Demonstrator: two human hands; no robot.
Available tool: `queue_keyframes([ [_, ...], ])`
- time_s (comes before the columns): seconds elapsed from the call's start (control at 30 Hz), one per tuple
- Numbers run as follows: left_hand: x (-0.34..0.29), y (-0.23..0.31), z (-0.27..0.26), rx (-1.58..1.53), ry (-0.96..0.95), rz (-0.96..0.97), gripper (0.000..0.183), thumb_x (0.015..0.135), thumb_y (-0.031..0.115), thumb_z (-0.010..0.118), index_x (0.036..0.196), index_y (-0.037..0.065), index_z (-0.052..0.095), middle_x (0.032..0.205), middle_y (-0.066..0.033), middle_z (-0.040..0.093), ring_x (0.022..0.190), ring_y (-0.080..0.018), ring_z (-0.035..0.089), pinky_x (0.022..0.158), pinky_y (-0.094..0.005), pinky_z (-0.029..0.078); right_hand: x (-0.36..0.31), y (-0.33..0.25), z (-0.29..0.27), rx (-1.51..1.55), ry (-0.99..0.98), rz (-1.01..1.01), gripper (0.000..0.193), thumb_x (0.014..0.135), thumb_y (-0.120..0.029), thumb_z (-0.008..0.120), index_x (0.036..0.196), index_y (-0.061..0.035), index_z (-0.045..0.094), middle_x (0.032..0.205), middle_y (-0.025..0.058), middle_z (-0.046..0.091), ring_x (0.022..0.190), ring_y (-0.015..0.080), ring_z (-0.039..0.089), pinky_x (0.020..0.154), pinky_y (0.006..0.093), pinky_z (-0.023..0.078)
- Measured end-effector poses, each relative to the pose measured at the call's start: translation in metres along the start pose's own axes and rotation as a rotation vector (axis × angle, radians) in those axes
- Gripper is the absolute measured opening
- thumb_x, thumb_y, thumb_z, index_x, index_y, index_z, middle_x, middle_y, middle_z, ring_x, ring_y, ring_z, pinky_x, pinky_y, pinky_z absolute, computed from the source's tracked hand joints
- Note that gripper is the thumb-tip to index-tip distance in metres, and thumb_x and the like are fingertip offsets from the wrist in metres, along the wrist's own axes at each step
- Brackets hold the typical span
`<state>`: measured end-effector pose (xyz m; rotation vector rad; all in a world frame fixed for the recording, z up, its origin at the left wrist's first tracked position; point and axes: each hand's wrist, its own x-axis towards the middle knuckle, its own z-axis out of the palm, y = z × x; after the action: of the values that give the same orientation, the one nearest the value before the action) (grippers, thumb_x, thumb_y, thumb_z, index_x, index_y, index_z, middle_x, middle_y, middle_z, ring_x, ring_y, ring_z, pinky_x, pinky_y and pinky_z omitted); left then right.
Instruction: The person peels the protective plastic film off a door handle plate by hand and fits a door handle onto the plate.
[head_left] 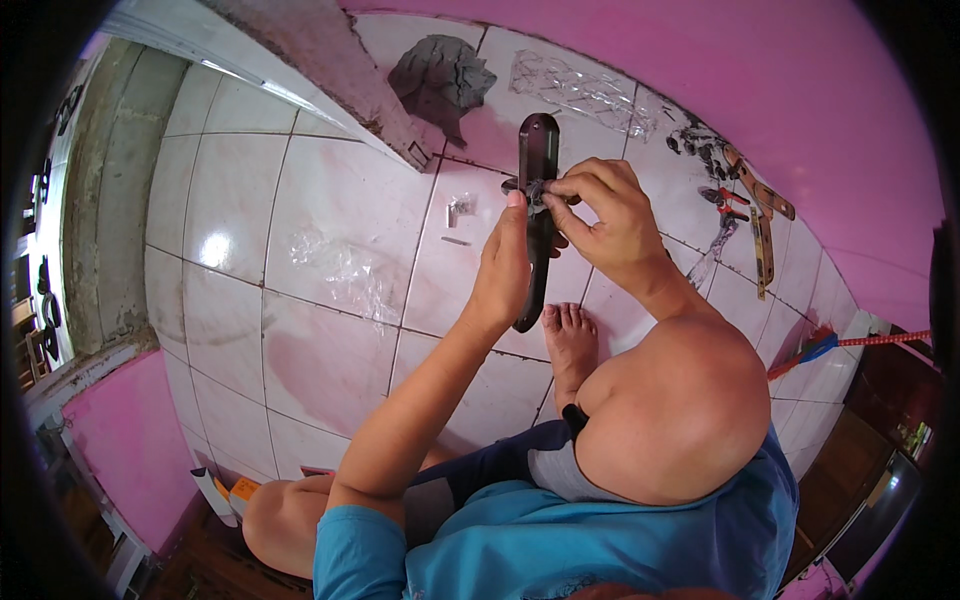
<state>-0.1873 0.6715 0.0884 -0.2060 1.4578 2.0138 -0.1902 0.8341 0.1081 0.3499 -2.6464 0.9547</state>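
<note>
My left hand [503,275] is wrapped round a long, dark door handle plate [538,150] with rounded ends, its thumb lying along the left edge. The plate stands lengthwise in front of me, off the floor. At its middle, my right hand [610,215] is closed, with thumb and fingertips pinched at a small greyish part [537,190]. That part is mostly covered by the fingers, so its kind cannot be made out. A short dark piece juts out to the left beside it.
On the tiled floor, small metal pins [456,225] lie left of the plate, near clear plastic wrap [345,270]. Crumpled grey paper [440,80] and bubble wrap [575,85] lie farther off. Red-handled pliers [725,200] and brass-coloured strips [764,235] lie by the pink wall at right.
</note>
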Motion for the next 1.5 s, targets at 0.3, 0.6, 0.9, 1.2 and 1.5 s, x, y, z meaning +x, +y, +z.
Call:
queue_keyframes([
  [0.3,0.003,-0.017,-0.004,-0.076,-0.002,0.044,0.057,0.11,0.051,0.031,0.133,0.005,0.055,0.124,-0.0042,0.061,0.114,-0.0117,0.053,0.101,-0.029,0.039,0.003,-0.001,0.003,-0.089,0.001,-0.101,0.024,0.075,-0.004,0.075,0.092,-0.0065,0.059,0.09,0.0072,0.058,0.085,0.0301,0.057,0.081,0.0417,0.045],
  [0.6,0.0,-0.017,0.007,-0.24,-0.015,0.106,0.054,0.111,0.047,0.029,0.143,0.007,0.044,0.136,-0.0047,0.054,0.128,-0.0148,0.047,0.113,-0.0327,0.031,0.01,-0.01,0.0,-0.141,0.06,-0.179,0.022,0.074,0.001,0.074,0.09,-0.0031,0.059,0.088,0.0096,0.058,0.086,0.0299,0.056,0.079,0.0403,0.045],
  [0.9,0.002,-0.004,0.011,-0.557,-0.023,0.192,0.046,0.111,0.04,0.033,0.141,0.009,0.047,0.136,-0.0033,0.055,0.129,-0.0148,0.048,0.114,-0.0362,0.033,0.0,-0.003,0.013,0.054,-0.011,-0.008,0.021,0.075,-0.01,0.071,0.09,-0.0019,0.058,0.091,0.0134,0.055,0.088,0.0351,0.054,0.08,0.0442,0.047],
  [1.2,0.01,-0.026,-0.003,-0.569,-0.054,0.153,0.043,0.108,0.041,0.043,0.133,0.008,0.055,0.132,-0.0016,0.06,0.126,-0.0154,0.053,0.111,-0.0359,0.037,-0.006,-0.004,0.017,0.129,-0.062,0.015,0.036,0.074,-0.013,0.073,0.101,-0.0005,0.053,0.098,0.0153,0.053,0.091,0.0367,0.052,0.082,0.0451,0.046],
  [1.5,0.011,-0.025,0.0,-0.77,-0.085,0.124,0.042,0.102,0.037,0.054,0.13,0.006,0.059,0.131,-0.0037,0.062,0.126,-0.0161,0.054,0.111,-0.0361,0.039,-0.006,-0.006,0.021,0.2,-0.037,0.085,0.028,0.081,-0.013,0.07,0.099,-0.0031,0.051,0.095,0.0136,0.055,0.086,0.0358,0.054,0.081,0.0437,0.044],
])
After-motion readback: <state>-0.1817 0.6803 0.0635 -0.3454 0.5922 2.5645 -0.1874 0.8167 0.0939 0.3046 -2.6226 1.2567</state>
